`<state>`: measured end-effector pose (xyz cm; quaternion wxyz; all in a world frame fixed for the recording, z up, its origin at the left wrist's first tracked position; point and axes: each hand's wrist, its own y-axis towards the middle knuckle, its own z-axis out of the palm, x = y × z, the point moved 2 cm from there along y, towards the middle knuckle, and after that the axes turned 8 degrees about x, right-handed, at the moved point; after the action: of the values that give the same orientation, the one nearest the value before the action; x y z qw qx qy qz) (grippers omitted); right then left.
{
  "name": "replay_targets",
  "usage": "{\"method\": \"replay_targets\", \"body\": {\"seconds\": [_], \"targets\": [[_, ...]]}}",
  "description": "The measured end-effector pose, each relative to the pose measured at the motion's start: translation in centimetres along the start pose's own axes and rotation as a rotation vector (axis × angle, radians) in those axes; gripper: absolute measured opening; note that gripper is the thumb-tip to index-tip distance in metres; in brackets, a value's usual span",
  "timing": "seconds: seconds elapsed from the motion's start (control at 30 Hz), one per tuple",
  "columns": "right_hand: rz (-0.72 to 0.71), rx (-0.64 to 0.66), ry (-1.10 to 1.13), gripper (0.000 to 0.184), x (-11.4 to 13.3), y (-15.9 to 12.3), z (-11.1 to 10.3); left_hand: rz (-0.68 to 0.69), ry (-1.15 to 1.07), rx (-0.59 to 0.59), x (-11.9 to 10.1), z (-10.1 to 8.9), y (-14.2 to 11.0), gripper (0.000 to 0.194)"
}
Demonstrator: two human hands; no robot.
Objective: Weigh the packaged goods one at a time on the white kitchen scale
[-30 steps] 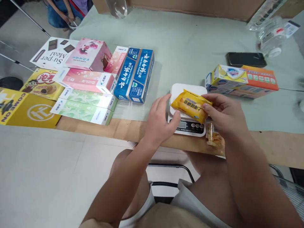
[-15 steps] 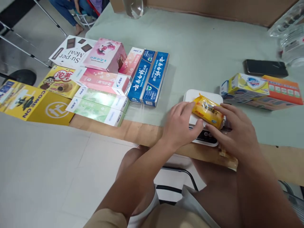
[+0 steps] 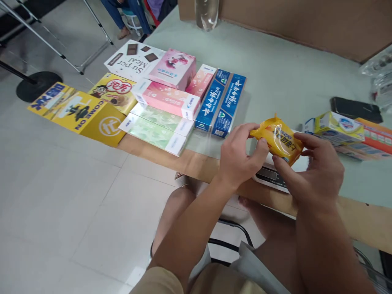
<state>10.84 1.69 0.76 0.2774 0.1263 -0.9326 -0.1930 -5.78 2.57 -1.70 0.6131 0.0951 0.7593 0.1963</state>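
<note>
A bar of soap in a glossy yellow wrapper (image 3: 280,139) is held up just above a white digital scale (image 3: 268,175). My left hand (image 3: 239,159) pinches the wrapper's left end between thumb and fingers. At the right end, my right hand (image 3: 320,173) grips the soap, thumb at the lower edge and fingers at the far side. The scale lies at the table's front edge, its plate partly covered by the soap and my hands. Its dark panel with a small display shows between my wrists.
Left of the scale lie blue toothpaste boxes (image 3: 220,102), green boxes (image 3: 159,128), pink boxes (image 3: 168,98), a white box (image 3: 134,59) and yellow boxes (image 3: 82,112). To the right are a yellow soap box (image 3: 339,124) and a phone (image 3: 355,109). A person's legs (image 3: 130,18) show behind.
Both my hands have lifted the soap off the scale's plate and tilted it. The view has swung left, so the table's things appear farther right.
</note>
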Motion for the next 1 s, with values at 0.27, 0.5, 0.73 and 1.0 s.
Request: {"method": "replay_targets", "body": {"seconds": [0.27, 0.5, 0.73, 1.0], "targets": [[-0.289, 0.077, 0.077, 0.048, 9.1, 4.1, 3.7, -0.024, -0.14, -0.396, 0.2, -10.6, 0.7, 0.014], [-0.54, 0.229, 0.133, 0.042, 18.0, 10.0, 9.9, -0.154, -0.133, -0.964, 2.2, -18.4, 0.4, 0.012], [-0.49, 0.397, -0.023, 0.021, 19.9, 9.5, 15.6, -0.137, -0.359, -1.088, 2.3, -20.2, 0.3, 0.032], [-0.589, 0.342, -0.238, 0.019, 22.0, 8.5, 18.3, -0.249, -0.555, -1.023, 3.2, -20.0, 0.6, 0.027]]}}
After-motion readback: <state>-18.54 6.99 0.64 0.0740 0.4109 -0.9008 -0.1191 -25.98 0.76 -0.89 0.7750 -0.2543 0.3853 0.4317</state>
